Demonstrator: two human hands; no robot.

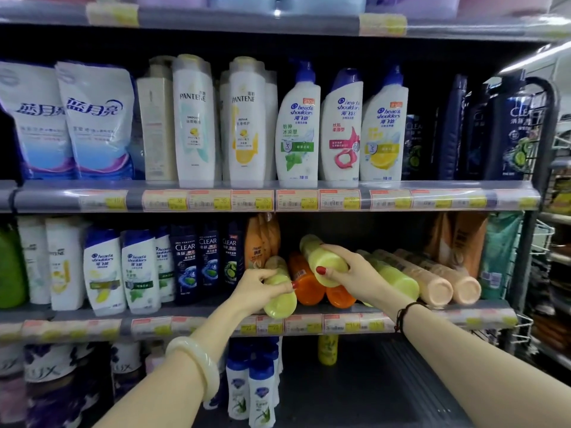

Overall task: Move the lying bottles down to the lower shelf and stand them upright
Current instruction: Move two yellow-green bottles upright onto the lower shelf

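Several bottles lie on their sides on the middle shelf (482, 316), bases toward me. My left hand (262, 285) grips a yellow-green bottle (279, 299) at the left of the pile. My right hand (349, 273) holds a second yellow-green bottle (321, 257), lifted slightly above two orange bottles (306, 285). To the right lie another yellow-green bottle (395, 278) and two peach bottles (438, 285). On the lower shelf (370, 381) one yellow bottle (327, 350) stands upright at the back.
Upright shampoo bottles (123, 270) fill the middle shelf's left side, and orange refill pouches (259, 239) stand behind the pile. On the lower shelf, small white bottles with blue caps (253, 390) stand at the left. A wire rack (540, 242) hangs off the shelf's right end.
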